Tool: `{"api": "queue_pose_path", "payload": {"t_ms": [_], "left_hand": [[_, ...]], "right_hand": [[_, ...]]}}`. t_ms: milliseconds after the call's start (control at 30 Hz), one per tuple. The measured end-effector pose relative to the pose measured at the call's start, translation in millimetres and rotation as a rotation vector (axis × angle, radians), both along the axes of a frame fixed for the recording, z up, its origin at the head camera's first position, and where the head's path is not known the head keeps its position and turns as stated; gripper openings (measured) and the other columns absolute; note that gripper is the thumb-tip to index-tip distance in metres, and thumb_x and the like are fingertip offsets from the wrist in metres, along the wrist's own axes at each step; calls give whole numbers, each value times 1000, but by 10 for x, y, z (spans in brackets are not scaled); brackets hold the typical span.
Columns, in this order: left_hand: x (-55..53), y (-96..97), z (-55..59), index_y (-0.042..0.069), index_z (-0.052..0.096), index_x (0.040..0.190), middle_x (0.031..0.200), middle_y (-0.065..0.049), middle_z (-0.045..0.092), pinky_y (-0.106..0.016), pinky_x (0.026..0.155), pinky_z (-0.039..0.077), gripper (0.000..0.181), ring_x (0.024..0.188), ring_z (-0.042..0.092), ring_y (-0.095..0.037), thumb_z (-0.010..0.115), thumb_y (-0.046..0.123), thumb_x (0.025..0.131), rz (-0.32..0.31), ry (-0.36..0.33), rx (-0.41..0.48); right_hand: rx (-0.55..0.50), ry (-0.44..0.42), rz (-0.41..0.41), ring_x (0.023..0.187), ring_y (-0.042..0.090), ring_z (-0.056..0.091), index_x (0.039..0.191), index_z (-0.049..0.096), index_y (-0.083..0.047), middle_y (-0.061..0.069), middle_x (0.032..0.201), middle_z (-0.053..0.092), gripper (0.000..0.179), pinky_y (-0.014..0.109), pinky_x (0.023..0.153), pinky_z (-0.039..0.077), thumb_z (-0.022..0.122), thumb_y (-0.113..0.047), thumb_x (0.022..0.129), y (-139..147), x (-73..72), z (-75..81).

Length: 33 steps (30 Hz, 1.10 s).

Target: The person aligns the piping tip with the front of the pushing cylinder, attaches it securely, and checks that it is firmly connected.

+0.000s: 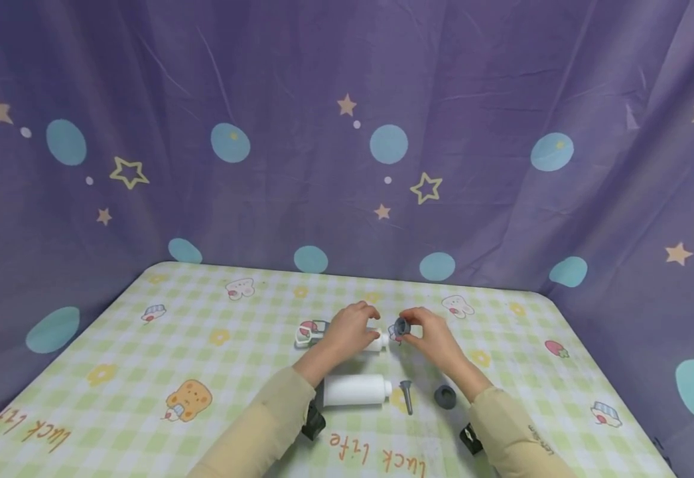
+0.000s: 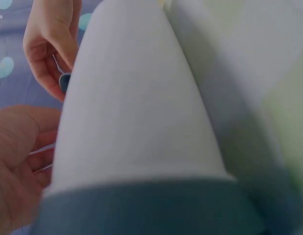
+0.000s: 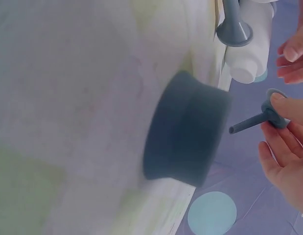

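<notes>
My right hand [image 1: 436, 335] pinches a small dark grey funnel [image 3: 271, 113] between thumb and fingers, its thin stem pointing left in the right wrist view. My left hand [image 1: 349, 328] is over the far white bottle [image 1: 375, 342], thumb and fingers parted; whether it touches the bottle I cannot tell. Nearer lies a second white bottle [image 1: 355, 390] on its side, neck to the right, filling much of the left wrist view. A second grey funnel [image 1: 407, 396] rests just right of that neck. Beside it sits a dark grey round cap-like piece [image 1: 445, 397].
A white and grey frame-like piece [image 1: 305, 335] lies left of the far bottle, partly behind my left hand. A green-checked tablecloth [image 1: 221, 305] with printed cartoons covers the table. Behind its far edge hangs a purple curtain [image 1: 299, 186].
</notes>
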<state>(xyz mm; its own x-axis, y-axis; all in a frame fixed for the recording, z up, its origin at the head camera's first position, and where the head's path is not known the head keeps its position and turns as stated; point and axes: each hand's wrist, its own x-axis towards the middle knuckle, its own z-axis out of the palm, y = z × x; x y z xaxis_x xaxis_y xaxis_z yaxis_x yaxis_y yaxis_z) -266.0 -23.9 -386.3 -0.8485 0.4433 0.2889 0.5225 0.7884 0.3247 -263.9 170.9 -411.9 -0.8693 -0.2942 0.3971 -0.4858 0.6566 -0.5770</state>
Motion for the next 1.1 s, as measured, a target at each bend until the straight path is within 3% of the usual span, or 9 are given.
{"api": "queue_pose_path", "payload": {"t_ms": [267,467,833,1100], "left_hand": [[-53,-82,-88,8,63,110,106,-8,61,-35,82,48,37,96,58,-24,71,23,77,-56,-62,-134],[-85,-114,-161,8,60,114,104,-8,61,-37,78,48,42,92,58,-24,72,21,75,-53,-112,-169],[-102,-154,-199,12,63,111,100,-5,64,-36,76,48,41,88,60,-22,70,13,71,-58,-3,-156],[-31,-124,-116,13,63,113,104,-4,63,-36,75,49,39,90,60,-22,70,14,74,-96,52,-140]], "right_hand": [[65,-64,20,94,25,61,108,61,-2,10,105,62,37,41,84,48,72,-1,73,-46,-13,-35],[114,-87,26,93,24,61,108,61,-2,8,103,61,37,38,82,50,72,-1,73,-99,18,-45],[154,-103,11,91,23,61,106,63,-3,7,98,61,35,35,81,50,72,0,73,-130,16,-45],[119,-94,-2,90,21,61,107,63,-2,6,97,61,35,36,81,50,72,-1,73,-144,46,10]]}}
